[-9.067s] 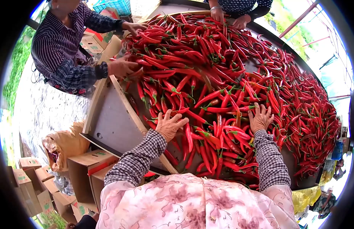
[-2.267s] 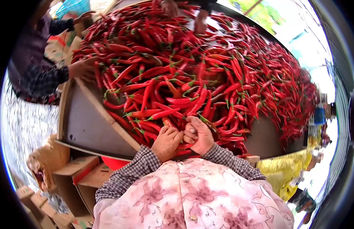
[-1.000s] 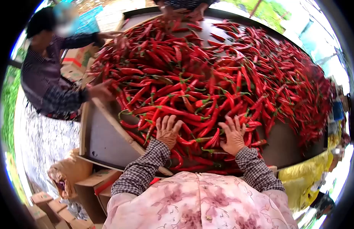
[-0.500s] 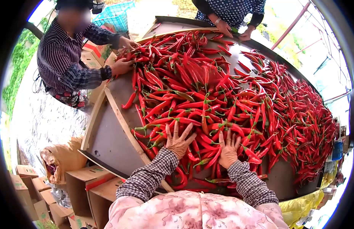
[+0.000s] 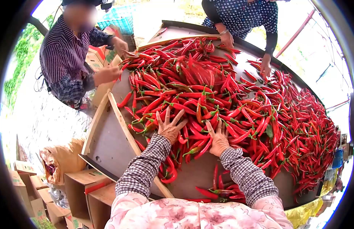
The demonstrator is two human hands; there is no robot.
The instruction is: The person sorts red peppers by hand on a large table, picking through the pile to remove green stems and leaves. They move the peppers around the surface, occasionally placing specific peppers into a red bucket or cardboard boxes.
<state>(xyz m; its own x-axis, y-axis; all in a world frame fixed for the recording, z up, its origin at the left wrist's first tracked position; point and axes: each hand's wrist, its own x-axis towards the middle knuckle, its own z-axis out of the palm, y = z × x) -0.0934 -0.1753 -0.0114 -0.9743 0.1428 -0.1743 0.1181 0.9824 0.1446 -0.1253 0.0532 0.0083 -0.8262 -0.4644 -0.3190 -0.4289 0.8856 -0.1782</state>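
Observation:
A broad heap of red chili peppers (image 5: 192,86) with green stems covers much of the grey table (image 5: 108,137). My left hand (image 5: 170,126) lies on the heap's near side, fingers spread over the peppers. Just to its right, my right hand (image 5: 218,139) rests on peppers too, its fingers stretched forward and slightly apart. Neither hand is closed around a pepper. Close to my body lies a small separate group of peppers (image 5: 226,192).
Wooden strips (image 5: 125,129) edge the table's left part. One person (image 5: 66,57) stands at the left, another (image 5: 243,19) at the far side, both with hands near peppers. Cardboard boxes (image 5: 83,177) and a brown sack (image 5: 62,158) are lower left; a blue crate (image 5: 118,21) is behind.
Both my hands have moved forward and a little left over the peppers. More table surface shows near me. The far person's hands have moved apart, one reaching to peppers at the right.

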